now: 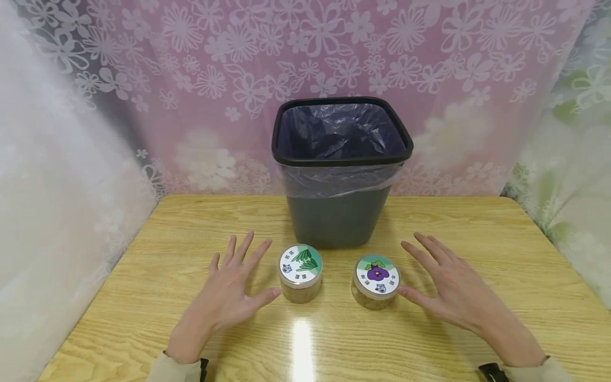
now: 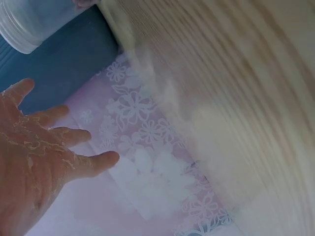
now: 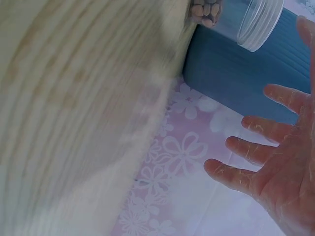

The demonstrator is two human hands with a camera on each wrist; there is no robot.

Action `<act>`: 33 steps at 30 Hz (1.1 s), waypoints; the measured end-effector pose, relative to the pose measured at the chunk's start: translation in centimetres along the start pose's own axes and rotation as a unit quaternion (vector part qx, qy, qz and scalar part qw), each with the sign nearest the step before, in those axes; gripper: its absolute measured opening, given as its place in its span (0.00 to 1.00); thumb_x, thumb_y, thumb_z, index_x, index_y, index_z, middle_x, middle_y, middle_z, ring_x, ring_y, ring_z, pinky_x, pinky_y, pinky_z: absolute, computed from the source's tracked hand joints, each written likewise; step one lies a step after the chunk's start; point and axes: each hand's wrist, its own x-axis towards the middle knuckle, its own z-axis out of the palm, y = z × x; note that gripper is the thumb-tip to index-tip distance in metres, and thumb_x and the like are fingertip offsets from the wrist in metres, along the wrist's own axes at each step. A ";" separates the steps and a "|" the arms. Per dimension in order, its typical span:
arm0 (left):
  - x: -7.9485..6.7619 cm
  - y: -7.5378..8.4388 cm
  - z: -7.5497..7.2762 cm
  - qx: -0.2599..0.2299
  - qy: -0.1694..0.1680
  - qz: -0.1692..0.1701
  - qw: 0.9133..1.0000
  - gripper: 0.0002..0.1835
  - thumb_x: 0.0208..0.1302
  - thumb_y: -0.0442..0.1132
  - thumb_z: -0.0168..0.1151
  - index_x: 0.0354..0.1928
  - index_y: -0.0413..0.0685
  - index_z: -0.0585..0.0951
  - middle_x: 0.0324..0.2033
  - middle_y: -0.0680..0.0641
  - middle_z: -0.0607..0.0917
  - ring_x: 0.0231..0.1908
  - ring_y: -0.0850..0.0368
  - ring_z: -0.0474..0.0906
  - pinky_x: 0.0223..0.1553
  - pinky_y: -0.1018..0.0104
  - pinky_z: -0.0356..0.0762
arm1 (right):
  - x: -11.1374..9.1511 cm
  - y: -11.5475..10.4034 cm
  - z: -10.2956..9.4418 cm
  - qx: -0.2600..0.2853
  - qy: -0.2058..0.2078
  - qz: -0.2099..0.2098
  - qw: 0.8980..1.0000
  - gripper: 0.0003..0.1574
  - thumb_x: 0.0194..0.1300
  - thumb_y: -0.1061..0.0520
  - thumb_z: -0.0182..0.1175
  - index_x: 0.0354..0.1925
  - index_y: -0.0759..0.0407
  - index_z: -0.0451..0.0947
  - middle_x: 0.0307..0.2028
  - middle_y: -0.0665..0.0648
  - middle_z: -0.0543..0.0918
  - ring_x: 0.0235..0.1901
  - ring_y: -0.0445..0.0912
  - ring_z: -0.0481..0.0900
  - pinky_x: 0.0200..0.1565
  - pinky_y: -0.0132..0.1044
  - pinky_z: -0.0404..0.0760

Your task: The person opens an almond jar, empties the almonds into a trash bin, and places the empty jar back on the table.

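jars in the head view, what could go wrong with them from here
The left hand is spread right beside the left jar, so moving inward it might knock that jar before gripping it. The right hand is just as near the right jar and could nudge it the same way. The bin stands close behind the left jar, so a forward push could bump the two together.

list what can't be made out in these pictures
Waste bin floor: head view, hidden by plastic liner.
Lettering on green-picture jar and purple-picture jar: head view, too small.
Green-picture jar's contents: left wrist view, mostly cut off by top edge.
Black straps: head view, cut by bottom edge.
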 end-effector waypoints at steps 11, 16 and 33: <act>0.6 1.8 0.4 -0.054 0.009 0.055 0.997 0.46 0.62 0.68 0.63 0.79 0.74 0.58 0.80 0.49 0.58 0.77 0.38 0.59 0.67 0.27 0.63 | 0.8 -1.2 0.2 0.013 -0.015 -0.011 1.000 0.53 0.62 0.31 0.67 0.78 0.45 0.61 0.76 0.63 0.64 0.72 0.67 0.66 0.57 0.71 0.75; 0.9 2.5 0.7 -0.067 0.000 0.059 0.996 0.45 0.63 0.69 0.62 0.79 0.75 0.57 0.80 0.52 0.59 0.76 0.40 0.62 0.69 0.31 0.63 | 1.4 -1.7 0.5 0.019 -0.023 -0.023 0.999 0.53 0.62 0.30 0.66 0.78 0.44 0.61 0.77 0.62 0.63 0.72 0.67 0.66 0.58 0.70 0.75; 2.0 3.6 1.5 -0.067 0.002 0.090 0.994 0.43 0.64 0.70 0.59 0.79 0.71 0.60 0.78 0.48 0.64 0.74 0.42 0.65 0.67 0.36 0.68 | 2.9 -3.6 1.4 0.025 -0.027 -0.056 0.998 0.49 0.62 0.29 0.66 0.74 0.44 0.66 0.73 0.63 0.68 0.68 0.64 0.73 0.57 0.68 0.78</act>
